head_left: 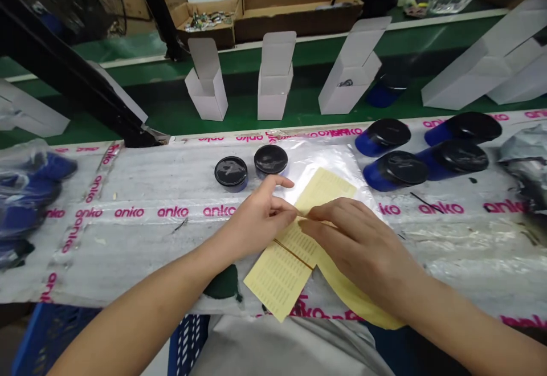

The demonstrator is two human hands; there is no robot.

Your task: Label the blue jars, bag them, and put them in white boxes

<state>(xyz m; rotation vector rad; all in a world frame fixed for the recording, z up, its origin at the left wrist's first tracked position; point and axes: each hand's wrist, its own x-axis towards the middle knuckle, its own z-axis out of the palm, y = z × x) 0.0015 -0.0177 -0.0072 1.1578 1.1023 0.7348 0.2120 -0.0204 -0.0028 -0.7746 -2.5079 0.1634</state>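
Yellow label sheets with rows of small print lie at the table's front, a brown line crossing them and one end curling over the edge. Above them my left hand is closed, thumb and fingertips pinched at the sheet's middle. My right hand pinches the same spot from the other side, fingertips almost meeting the left ones. Whether a single label is between them is too small to see. Under the sheets lies a clear plastic bag. Two round black-lidded jars stand just beyond my left hand.
Several blue containers with black lids stand at the right. Bagged blue items lie at the far left. Open white boxes line the green conveyor. A black post slants down at the left. Cardboard trays sit behind.
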